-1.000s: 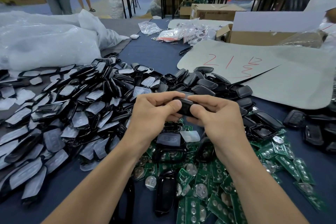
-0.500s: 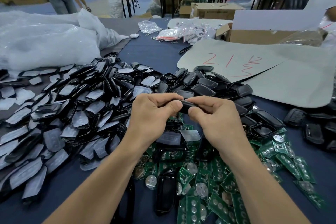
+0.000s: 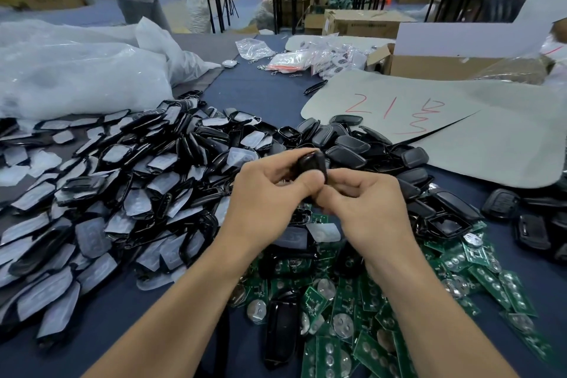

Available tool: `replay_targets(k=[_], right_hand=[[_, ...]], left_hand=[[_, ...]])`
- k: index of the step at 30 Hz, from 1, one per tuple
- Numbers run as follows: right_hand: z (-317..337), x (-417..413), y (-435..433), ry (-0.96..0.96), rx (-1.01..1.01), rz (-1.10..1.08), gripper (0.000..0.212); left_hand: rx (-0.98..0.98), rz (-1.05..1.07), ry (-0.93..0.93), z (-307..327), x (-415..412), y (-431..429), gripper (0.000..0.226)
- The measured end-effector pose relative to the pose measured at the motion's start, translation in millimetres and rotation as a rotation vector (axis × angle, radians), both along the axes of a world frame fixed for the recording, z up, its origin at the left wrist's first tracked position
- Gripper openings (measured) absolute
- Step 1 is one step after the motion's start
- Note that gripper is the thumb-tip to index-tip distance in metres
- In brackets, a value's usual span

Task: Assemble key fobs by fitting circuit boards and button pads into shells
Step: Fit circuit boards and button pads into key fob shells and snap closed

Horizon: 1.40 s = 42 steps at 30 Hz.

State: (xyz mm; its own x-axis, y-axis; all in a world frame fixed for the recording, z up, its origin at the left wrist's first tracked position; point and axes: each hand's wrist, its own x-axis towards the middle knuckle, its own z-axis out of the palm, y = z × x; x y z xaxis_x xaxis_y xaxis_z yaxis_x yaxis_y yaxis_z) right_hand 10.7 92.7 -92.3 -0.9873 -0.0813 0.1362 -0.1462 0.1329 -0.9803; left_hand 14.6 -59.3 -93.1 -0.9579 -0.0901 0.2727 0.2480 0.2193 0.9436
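My left hand [image 3: 270,193] and right hand [image 3: 365,209] pinch one glossy black plastic fob shell [image 3: 311,164] above the green circuit boards [image 3: 352,316] at the bench's near edge.

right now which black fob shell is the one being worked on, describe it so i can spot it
Start at the grey sheet with red writing, then look left to the two hands. The fob shell is pinched between the left hand and right hand, the only one lifted off the piles.
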Motion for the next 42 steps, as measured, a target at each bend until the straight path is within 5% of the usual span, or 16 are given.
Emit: replay_targets(k=[2, 5, 23, 29, 34, 36, 38, 42], right_hand=[[3, 2, -4, -0.192, -0.279, 0.083, 0.017], [3, 7, -11, -0.319, -0.393, 0.151, 0.012], [-2, 7, -16, -0.34, -0.427, 0.181, 0.012], [-2, 3, -12, -0.322, -0.46, 0.135, 0.017], [1, 4, -12, -0.349, -0.49, 0.152, 0.018], [-4, 1, -10, -0.241, -0.256, -0.039, 0.02], [-4, -1, -5, -0.02, 0.044, -0.267, 0.029], [1, -4, 3, 0.086, -0.004, -0.145, 0.032]], left_hand=[[0.119, -0.038, -0.103, 2, 1, 2, 0.024], [0.293, -0.083, -0.251, 4, 6, 7, 0.047], [0.352, -0.026, -0.264, 1, 4, 6, 0.07], [0.349, 0.038, -0.165, 3, 3, 5, 0.043], [0.142, -0.043, -0.055, 1, 4, 6, 0.022], [-0.044, 0.056, -0.005, -2, 3, 6, 0.016], [-0.289, 0.133, 0.044, -2, 4, 3, 0.027], [-0.33, 0.108, 0.074, -4, 8, 2, 0.044]])
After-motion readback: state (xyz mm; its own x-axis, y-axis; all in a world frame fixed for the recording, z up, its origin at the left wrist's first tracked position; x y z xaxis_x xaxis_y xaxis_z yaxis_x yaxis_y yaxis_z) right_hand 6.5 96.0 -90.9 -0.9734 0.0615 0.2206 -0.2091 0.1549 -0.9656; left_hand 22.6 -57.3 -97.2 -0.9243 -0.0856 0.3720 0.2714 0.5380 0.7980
